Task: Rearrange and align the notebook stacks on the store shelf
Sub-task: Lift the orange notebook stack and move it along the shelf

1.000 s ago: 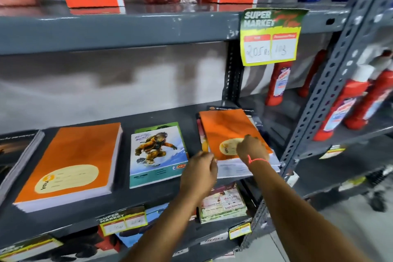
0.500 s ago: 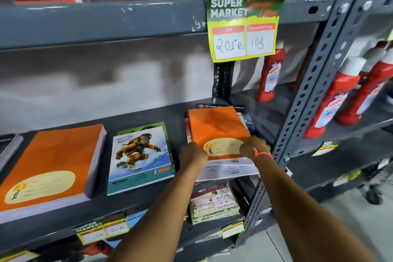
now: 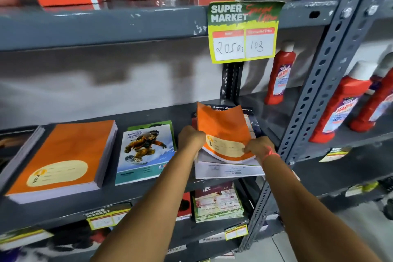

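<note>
A thin orange notebook [image 3: 221,127] curls upward off the right-hand stack on the grey shelf [image 3: 148,189]. My left hand [image 3: 191,140] grips its left edge and my right hand [image 3: 258,148] pinches its lower right corner. Under it lie a white-backed notebook [image 3: 225,170] and a dark-covered one [image 3: 251,121], askew. Left of them a notebook with a snowboarder cover [image 3: 146,153] lies on a green one. Further left sits a thick orange notebook stack [image 3: 63,157].
A slotted metal upright [image 3: 314,95] stands just right of my right hand. Red bottles [image 3: 278,74] fill the neighbouring bay. A yellow price sign [image 3: 242,32] hangs from the shelf above. More notebooks [image 3: 217,204] lie on the shelf below.
Both hands have taken the top orange notebook by its sides and lifted its near end, so it bends up off the stack. The view has shifted slightly.
</note>
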A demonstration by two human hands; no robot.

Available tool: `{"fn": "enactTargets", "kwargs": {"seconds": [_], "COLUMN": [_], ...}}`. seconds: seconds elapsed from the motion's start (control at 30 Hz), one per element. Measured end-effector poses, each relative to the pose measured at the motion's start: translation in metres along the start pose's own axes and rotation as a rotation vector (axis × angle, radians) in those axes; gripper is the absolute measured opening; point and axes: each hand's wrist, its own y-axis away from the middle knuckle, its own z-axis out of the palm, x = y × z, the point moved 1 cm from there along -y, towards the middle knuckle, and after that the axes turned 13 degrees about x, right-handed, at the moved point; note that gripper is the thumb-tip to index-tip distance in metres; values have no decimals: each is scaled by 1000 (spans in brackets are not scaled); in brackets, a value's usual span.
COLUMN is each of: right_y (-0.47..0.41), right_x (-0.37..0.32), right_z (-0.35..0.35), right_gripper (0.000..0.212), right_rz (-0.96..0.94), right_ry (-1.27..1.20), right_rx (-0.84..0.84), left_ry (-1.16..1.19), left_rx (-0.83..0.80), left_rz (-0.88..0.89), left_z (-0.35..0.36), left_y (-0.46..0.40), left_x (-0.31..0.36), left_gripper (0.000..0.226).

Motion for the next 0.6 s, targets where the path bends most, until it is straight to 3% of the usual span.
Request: {"fn": "enactTargets", "kwargs": {"seconds": [0.1, 0.23, 0.33, 0.47, 0.6], "right_y": [23, 67, 115, 143, 222], "right_x": [-29, -67, -93, -86, -114], "right_z": [-1, 27, 59, 143, 180], "right_gripper": [11, 17, 29, 10, 32], "right_rz": [-75, -185, -209, -246, -377], "right_ry": [-11, -99, -139, -18, 40], "right_rx": [-87, -161, -321, -397, -423], "left_ry": [74, 104, 143, 175, 169], "left_rx": [29, 105, 172, 227, 265], "left_rz": [23, 49, 68, -26, -91], "left_z": [-33, -100, -162, -241, -297], "left_y": [1, -21, -33, -51, -67], "left_x": [-3, -23, -48, -97, -153], "left_gripper": [15, 34, 35, 30, 40]}}
